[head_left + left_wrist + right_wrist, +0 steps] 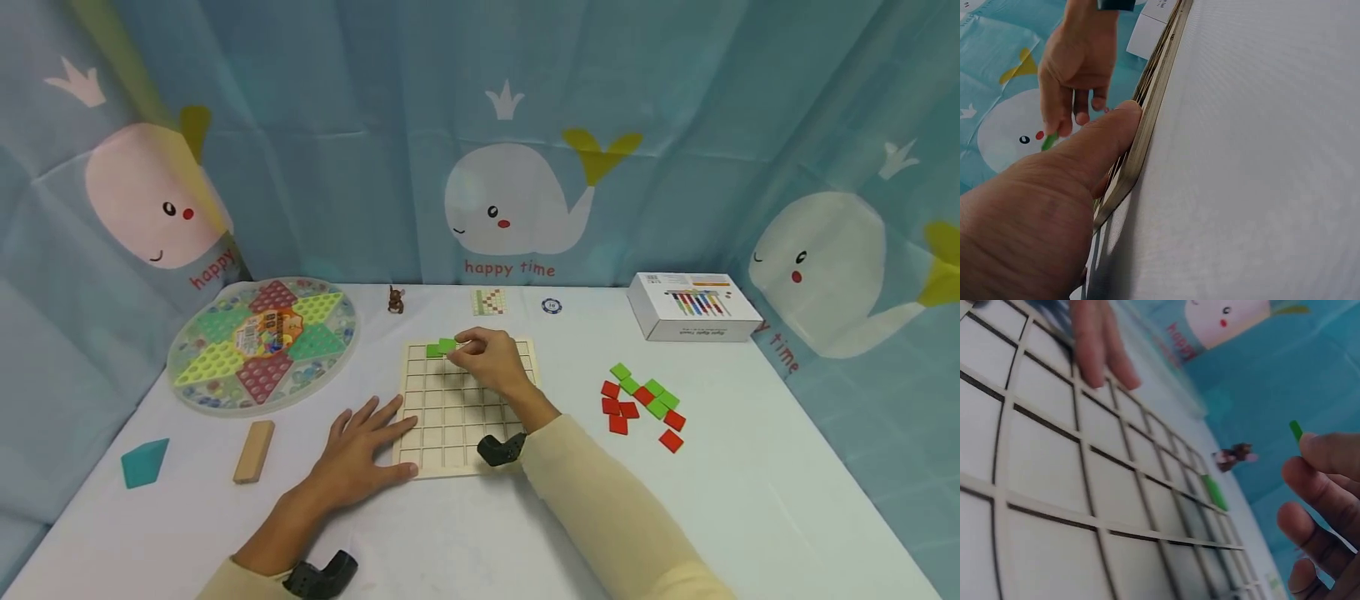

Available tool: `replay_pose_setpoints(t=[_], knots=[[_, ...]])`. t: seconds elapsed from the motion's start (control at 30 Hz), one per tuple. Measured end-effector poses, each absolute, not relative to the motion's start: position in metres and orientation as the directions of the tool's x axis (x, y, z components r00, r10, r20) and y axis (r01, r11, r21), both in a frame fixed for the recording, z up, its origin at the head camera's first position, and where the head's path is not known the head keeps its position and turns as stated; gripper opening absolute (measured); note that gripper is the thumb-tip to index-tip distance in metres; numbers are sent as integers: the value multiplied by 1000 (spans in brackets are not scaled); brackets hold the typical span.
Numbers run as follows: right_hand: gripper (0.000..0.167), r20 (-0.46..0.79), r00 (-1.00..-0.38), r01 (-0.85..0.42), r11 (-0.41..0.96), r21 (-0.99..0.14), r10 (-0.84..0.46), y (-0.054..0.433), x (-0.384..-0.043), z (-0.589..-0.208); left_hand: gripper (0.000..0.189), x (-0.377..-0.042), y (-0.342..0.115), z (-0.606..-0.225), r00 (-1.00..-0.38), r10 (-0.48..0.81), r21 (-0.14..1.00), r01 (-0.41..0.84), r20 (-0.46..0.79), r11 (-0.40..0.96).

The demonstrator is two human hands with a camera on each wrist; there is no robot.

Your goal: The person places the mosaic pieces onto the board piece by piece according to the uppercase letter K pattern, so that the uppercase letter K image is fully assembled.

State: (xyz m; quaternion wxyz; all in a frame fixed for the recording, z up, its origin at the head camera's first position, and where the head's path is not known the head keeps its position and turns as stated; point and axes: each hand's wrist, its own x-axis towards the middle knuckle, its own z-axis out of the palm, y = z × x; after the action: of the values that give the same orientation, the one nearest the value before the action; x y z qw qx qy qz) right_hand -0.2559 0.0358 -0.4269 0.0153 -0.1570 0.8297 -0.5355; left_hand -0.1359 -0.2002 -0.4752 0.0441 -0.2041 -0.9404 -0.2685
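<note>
Between thumb and forefinger my right hand (pixel 491 358) pinches a green square tile (pixel 447 345), raised over the far edge of the wooden grid board (pixel 442 437). Another green tile (pixel 1214 492) lies in a cell of the board's far row, near the left corner. My left hand (pixel 363 454) rests at the board's left side with fingers spread; its fingertips are at the rim. In the left wrist view the left thumb (pixel 1110 134) lies along the board's edge.
Loose red and green tiles (pixel 626 409) lie right of the board. A white box (pixel 693 325) stands back right. At left are a star-patterned round game board (pixel 217 400), a wooden block (pixel 254 452) and a teal piece (pixel 144 463). Behind sit a mouse figurine (pixel 396 300), patterned card (pixel 489 302) and chip (pixel 552 306).
</note>
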Motion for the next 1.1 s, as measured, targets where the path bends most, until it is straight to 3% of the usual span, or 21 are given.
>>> replay_pose_setpoints(t=[0.3, 0.87, 1.1], knots=[[29, 86, -948, -244, 527, -814, -307, 19, -263, -444, 70, -136, -198, -475, -914, 360, 492, 403, 184, 772], [24, 102, -947, -303, 739, -601, -305, 6, -264, -451, 69, -135, -198, -474, -913, 362, 480, 407, 187, 777], [31, 100, -940, -316, 720, -617, -327, 6, -265, -451, 69, -135, -199, -474, -916, 356, 489, 399, 184, 776]])
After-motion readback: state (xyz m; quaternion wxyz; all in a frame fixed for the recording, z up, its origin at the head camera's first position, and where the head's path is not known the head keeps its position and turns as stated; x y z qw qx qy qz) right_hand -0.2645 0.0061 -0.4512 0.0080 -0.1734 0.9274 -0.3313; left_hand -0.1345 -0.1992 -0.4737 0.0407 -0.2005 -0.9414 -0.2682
